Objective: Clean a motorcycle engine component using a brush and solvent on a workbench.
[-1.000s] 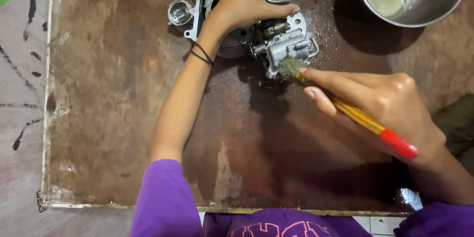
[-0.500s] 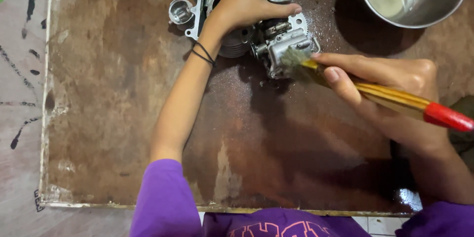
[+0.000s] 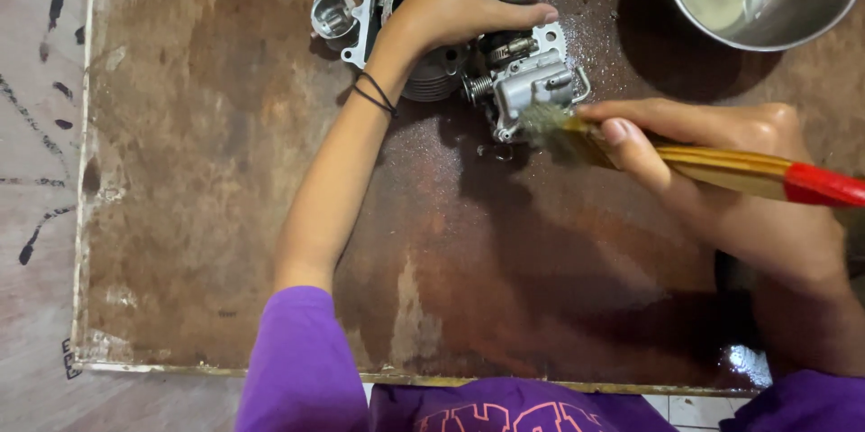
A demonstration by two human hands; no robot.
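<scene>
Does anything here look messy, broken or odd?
Mostly the board: its brown surface is stained and worn, with pale patches near the front edge and a wet sheen around the metal engine part being brushed. Nothing looks broken or spilled.

Grey metal engine part (image 3: 527, 81) on rusty board, yellow-handled brush (image 3: 721, 166) bristles touching it

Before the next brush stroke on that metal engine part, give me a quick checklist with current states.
1. Left hand steadies the engine part: ok.
2. Right hand grips the brush on its wooden handle: ok.
3. Bristles touch the part's near face: ok.
4. Steel bowl with liquid stands apart from the brush: ok.
5. Small loose piece beside the part, out of the brush's path: cannot tell.
</scene>
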